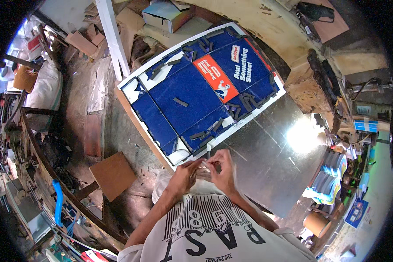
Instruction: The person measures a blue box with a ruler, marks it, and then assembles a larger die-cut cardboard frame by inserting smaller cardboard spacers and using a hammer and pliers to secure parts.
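Note:
My left hand (185, 178) and my right hand (223, 171) meet just above the near edge of a printed sheet, fingers pinched together. A small pale-and-grey strip (208, 150) sticks up by the right fingertips, and something thin and whitish seems to lie between both hands; fingers partly hide it. Beyond them is the large blue printed sheet (157, 114) with white borders and an orange-red panel (212, 75). Short dark grey strips lie scattered on it, including a single strip (180, 102) near the middle and a heap (248, 102) along the right edge.
A grey tabletop (260, 168) extends right of the sheet. At the left stand a brown square stool (112, 176) and a white sack (48, 96). Stacked blue-and-white packages (327, 179) sit at the right. A box (168, 16) and a white post (111, 37) are at the far side.

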### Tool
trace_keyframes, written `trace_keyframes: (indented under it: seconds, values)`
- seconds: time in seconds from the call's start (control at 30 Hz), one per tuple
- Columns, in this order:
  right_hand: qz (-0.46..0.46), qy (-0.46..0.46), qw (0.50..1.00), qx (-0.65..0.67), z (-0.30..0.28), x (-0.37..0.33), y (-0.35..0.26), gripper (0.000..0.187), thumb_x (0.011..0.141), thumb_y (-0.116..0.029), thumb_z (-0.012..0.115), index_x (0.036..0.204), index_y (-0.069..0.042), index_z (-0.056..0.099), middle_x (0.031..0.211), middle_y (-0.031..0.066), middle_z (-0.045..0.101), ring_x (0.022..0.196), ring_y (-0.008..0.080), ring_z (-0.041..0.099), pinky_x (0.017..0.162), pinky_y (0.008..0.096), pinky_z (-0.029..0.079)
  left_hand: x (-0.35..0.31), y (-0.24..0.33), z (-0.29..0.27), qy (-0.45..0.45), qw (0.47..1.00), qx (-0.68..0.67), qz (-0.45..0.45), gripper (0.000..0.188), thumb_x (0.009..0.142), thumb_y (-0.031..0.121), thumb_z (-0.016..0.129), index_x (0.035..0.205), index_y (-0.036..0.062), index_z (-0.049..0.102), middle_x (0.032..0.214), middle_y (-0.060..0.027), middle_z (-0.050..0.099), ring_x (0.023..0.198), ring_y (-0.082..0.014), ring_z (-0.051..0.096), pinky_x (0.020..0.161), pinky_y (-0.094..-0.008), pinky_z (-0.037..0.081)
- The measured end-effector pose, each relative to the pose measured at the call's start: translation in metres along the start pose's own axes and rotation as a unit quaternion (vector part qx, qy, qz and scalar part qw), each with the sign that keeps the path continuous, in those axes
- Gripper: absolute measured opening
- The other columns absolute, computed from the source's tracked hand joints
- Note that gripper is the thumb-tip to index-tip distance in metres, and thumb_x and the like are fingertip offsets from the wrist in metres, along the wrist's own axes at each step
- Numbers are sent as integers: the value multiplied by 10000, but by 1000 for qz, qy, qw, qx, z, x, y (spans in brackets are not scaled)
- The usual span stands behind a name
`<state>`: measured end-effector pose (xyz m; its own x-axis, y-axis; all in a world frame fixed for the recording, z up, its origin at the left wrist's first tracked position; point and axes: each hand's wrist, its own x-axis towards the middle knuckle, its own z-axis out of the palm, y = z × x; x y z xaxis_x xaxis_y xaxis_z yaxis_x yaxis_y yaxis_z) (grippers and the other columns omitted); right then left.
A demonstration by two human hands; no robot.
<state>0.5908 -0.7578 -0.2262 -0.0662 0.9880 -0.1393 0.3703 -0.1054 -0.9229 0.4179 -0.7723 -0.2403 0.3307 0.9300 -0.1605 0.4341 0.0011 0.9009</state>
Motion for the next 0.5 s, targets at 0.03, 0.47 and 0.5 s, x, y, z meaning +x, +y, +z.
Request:
trace_keyframes:
  seconds: [0.03,0.47,0.5]
  values:
    - [-30,-18,999,-7,2,2,-1,309,826,-5,691,1043,-21,471,866,106,612,802,207,678,736,323,517,2,-4,-1,8,999,32,6,508,798,72,688,1275,2,526,1124,-214,629,959,-379,649,840,-431,533]
    - [58,-7,997,-41,10,36,35,412,744,25,767,1058,-22,505,938,116,647,811,221,687,673,328,561,0,4,-13,215,929,238,-183,1062,544,330,919,1390,71,331,1368,-208,353,1248,-398,362,998,-510,304]
    - [58,4,998,-12,11,35,38,388,751,32,758,1041,-19,505,922,100,636,796,187,674,667,298,550,-7,-1,-17,224,917,252,-213,1131,522,355,931,1421,87,299,1411,-222,313,1286,-413,328,1012,-529,286]
